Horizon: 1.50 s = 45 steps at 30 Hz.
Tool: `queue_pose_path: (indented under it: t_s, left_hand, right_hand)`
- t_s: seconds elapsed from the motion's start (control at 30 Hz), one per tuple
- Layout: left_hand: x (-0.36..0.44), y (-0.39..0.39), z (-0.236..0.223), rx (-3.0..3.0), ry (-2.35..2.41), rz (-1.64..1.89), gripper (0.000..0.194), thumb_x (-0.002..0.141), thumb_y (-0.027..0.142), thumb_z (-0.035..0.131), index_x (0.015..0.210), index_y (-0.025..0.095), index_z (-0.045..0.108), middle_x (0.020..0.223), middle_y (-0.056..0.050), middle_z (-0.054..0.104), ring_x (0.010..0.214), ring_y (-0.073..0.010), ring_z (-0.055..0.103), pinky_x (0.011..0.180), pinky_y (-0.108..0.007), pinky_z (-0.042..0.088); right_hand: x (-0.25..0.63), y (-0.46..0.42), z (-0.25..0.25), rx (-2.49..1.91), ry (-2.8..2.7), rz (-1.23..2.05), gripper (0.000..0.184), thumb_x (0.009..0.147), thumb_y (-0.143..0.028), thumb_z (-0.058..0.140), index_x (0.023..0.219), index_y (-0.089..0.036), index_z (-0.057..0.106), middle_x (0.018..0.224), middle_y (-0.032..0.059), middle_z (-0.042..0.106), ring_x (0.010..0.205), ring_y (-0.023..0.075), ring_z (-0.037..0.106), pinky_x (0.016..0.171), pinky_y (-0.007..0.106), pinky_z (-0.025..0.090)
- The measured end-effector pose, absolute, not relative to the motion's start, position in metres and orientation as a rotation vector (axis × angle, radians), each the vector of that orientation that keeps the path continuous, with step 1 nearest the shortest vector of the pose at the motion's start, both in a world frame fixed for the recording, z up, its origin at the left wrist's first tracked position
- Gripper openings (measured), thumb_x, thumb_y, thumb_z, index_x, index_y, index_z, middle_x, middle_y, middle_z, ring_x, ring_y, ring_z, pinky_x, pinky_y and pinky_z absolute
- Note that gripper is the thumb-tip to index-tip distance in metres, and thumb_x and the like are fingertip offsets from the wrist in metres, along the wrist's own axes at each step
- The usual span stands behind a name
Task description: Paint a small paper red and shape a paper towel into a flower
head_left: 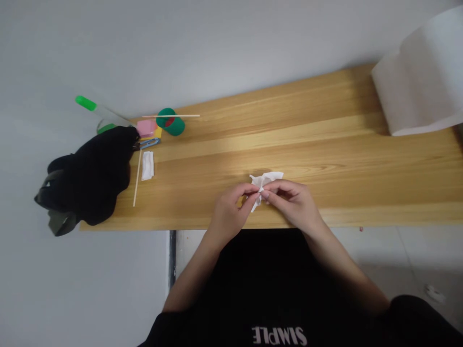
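Observation:
A crumpled white tissue [267, 178] is held just above the front part of the wooden table, gathered at its middle and with its corners spreading out. My left hand [233, 209] pinches it from the left between thumb and fingers. From the right, my right hand [295, 202] pinches the same gathered spot, and the fingertips of both hands nearly meet there. The fingers hide part of the tissue.
On the wooden table [217, 159], a folded white tissue [148, 166], a thin stick [137, 178], blue-handled snips [149, 143], pink sticky notes [146, 127] and a green cup [175, 126] lie left, beside a black cloth [97, 173]. A big white roll [415, 82] stands far right.

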<state>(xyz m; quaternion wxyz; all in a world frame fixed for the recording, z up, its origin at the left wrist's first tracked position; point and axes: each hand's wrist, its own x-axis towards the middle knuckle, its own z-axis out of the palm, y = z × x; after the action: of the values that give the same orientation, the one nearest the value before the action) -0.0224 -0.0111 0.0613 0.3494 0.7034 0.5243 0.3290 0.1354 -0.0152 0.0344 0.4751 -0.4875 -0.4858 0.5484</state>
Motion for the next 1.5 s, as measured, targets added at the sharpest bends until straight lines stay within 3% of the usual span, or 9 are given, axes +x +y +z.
queue_pose_path:
  t_s: [0.87, 1.5]
  left_hand:
    - [-0.0236, -0.0096, 0.0603, 1.753, 1.36, 0.802, 0.014, 0.086, 0.023, 0.053, 0.085, 0.021, 0.067, 0.079, 0.0, 0.072, 0.073, -0.014, 0.065, 0.068, -0.026, 0.051]
    - [-0.0207, -0.0118, 0.0598, 1.983, 1.367, 0.824, 0.011, 0.085, 0.022, 0.057, 0.087, 0.02, 0.067, 0.08, -0.001, 0.073, 0.072, -0.0142, 0.066, 0.067, -0.026, 0.051]
  right_hand:
    - [0.1353, -0.0136, 0.0418, -1.192, -1.26, 1.342, 0.008, 0.077, -0.027, 0.065, 0.074, -0.02, 0.067, 0.07, 0.0008, 0.07, 0.062, 0.0123, 0.062, 0.057, 0.025, 0.049]
    - [0.1386, -0.0162, 0.0412, -1.244, -1.255, 1.352, 0.013, 0.076, -0.032, 0.066, 0.072, -0.019, 0.066, 0.068, 0.0017, 0.068, 0.062, 0.013, 0.061, 0.057, 0.027, 0.048]
